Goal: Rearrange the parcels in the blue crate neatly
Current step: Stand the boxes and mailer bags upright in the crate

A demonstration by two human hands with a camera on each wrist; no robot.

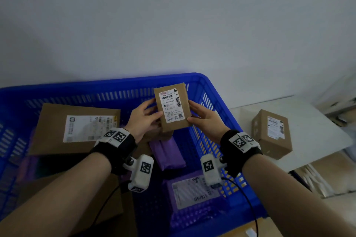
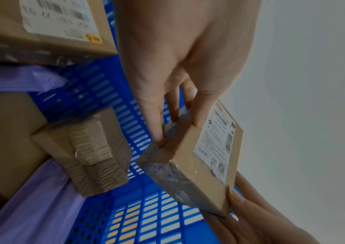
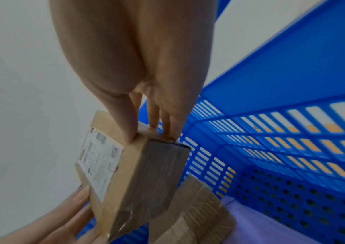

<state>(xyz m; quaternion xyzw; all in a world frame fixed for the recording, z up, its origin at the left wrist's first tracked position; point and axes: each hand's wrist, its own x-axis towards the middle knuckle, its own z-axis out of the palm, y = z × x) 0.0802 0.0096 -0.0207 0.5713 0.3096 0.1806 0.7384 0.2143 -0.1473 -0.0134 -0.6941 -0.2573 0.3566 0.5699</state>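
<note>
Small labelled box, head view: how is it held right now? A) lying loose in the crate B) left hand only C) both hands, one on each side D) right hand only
C: the small labelled box is lifted above the blue crate, with the left hand gripping its left edge and the right hand its right edge.

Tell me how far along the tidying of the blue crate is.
Early to midway, I'd judge. Done: little shows as neat; one large cardboard box lies flat at the crate's left. In hand: the left hand and right hand hold a small labelled box above the crate. Left: the purple bags and another small box lie loosely, unaligned.
</note>
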